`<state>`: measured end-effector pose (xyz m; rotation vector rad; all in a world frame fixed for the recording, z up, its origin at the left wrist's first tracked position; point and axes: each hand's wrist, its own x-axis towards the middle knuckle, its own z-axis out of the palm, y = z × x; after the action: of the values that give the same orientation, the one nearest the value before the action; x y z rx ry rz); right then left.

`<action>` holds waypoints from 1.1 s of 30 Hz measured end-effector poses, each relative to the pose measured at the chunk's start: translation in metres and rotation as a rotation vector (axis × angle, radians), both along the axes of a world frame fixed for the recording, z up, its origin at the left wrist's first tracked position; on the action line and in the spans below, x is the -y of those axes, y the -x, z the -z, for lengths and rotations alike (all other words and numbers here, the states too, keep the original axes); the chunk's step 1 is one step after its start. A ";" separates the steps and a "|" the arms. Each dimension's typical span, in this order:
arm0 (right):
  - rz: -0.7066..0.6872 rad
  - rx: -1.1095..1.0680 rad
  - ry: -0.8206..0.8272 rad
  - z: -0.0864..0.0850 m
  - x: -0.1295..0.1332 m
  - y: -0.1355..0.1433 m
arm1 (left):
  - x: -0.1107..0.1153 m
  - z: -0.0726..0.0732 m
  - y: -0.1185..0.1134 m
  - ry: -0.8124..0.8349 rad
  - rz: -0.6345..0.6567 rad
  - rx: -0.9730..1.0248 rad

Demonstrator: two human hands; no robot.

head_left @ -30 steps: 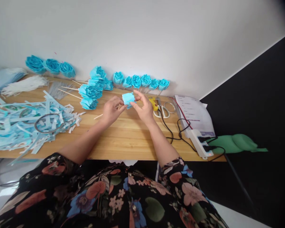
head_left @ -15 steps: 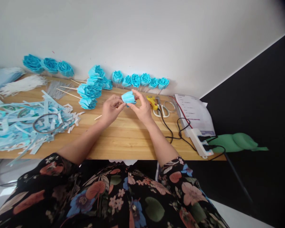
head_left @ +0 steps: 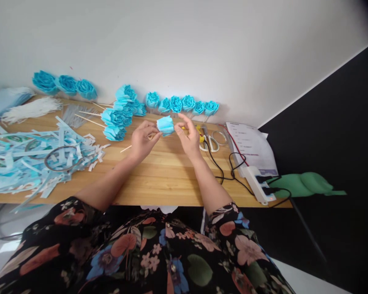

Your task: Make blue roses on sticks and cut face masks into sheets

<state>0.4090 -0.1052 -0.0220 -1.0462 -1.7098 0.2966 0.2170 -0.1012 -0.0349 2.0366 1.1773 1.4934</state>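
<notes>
A light-blue paper flower (head_left: 165,125) is held above the wooden table, lying on its side with its petals toward the right. My left hand (head_left: 143,139) is closed around its base, and a thin wooden stick (head_left: 126,149) shows below that hand. My right hand (head_left: 188,136) is at the flower's right edge, thumb and a fingertip pinched at the petal rim while the index finger is raised. Just behind the right hand lies a yellow glue gun (head_left: 201,138), partly hidden, with white-handled scissors (head_left: 213,143) beside it.
Finished blue paper flowers (head_left: 175,104) lean along the wall, and several more (head_left: 114,117) lie on sticks left of centre. Paper strips (head_left: 58,153) cover the table's left side. Black cables (head_left: 233,175) run to a power strip (head_left: 257,185) near papers (head_left: 253,143) at the right.
My right hand has shifted slightly right, from around the petals to their outer edge, and more of the flower shows. My left hand keeps its hold.
</notes>
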 end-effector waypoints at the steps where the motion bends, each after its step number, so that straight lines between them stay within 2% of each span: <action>1: -0.002 0.009 -0.008 0.000 0.000 0.001 | 0.000 0.000 0.000 -0.005 0.001 -0.008; 16: -0.032 0.103 -0.013 0.001 0.003 0.006 | 0.000 -0.001 0.000 0.030 0.013 0.070; 24: -0.059 0.060 -0.002 0.005 0.000 0.007 | -0.001 0.005 -0.002 -0.039 0.066 0.063; 33: -0.026 -0.020 0.034 -0.001 0.000 -0.003 | -0.002 0.003 0.001 -0.083 0.018 -0.011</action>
<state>0.4119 -0.1056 -0.0214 -1.0427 -1.7072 0.3523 0.2164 -0.0989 -0.0383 2.1061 1.1150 1.5488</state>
